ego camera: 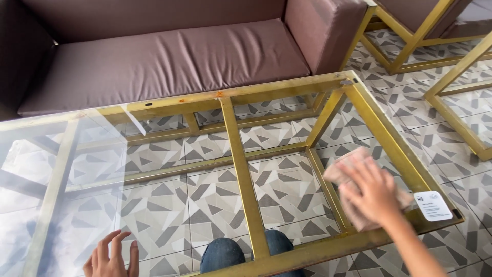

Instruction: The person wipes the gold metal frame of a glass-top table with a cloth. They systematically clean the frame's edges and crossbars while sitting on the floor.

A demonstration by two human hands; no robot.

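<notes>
My right hand (371, 191) presses flat on a pinkish-beige cloth (344, 169) lying on the glass top of a low table, near its right front corner. The table has a gold metal frame (246, 190) under clear glass. My left hand (111, 256) rests with its fingers spread on the glass at the table's near left edge and holds nothing. Through the glass I see my knee in blue jeans (225, 254).
A mauve sofa (169, 56) stands just behind the table. Gold-framed furniture (415, 36) stands at the back right, and more gold legs (461, 123) at the right. A white label (433, 205) sticks to the glass corner. The floor has grey geometric tiles (446, 149).
</notes>
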